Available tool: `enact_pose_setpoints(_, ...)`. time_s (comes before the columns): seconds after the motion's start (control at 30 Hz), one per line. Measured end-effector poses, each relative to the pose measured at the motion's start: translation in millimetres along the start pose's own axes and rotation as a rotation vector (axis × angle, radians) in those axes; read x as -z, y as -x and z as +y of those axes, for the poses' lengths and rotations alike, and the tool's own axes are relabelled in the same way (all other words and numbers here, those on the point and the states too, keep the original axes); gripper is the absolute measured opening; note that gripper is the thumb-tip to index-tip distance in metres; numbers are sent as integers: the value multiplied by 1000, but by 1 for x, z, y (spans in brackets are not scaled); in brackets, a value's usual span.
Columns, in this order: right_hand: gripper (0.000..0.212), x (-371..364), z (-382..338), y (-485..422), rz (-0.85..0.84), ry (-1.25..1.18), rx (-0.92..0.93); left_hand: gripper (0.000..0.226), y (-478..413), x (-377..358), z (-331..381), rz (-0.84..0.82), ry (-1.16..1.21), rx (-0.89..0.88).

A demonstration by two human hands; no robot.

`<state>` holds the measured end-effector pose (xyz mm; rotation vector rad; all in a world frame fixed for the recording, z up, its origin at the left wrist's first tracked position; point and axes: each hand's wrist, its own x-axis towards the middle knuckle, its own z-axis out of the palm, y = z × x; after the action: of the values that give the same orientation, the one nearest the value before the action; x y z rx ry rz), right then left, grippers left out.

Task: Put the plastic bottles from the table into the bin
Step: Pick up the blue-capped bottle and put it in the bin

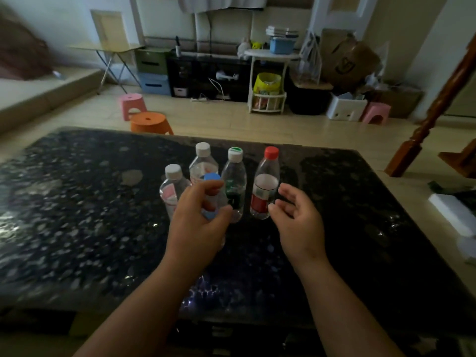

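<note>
Orange stool (150, 122), yellow bag (267, 82) beyond

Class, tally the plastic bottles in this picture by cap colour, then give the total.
White cap: 2, front-left bottle and rear bottle
Blue cap: 1, blue-cap bottle in the left hand grip
Green-and-white cap: 1, green-cap bottle
Red cap: 1, red-cap bottle
Total: 5

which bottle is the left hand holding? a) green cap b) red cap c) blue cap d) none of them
c: the left hand curls its fingers round the blue-capped bottle, while the right hand is open near the red-capped bottle.
</note>
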<state>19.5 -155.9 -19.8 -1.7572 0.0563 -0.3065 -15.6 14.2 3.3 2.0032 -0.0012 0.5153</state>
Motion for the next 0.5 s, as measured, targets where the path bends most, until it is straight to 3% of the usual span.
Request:
enact_pose_setpoints(0.3, 53, -51, 14, 7, -210, 12, -88, 52, -12, 16, -31, -26, -20, 111)
enact_pose_setpoints(0.5, 90, -70, 34, 7, -514, 53, -117, 78, -19, 8, -33, -136, 2, 120)
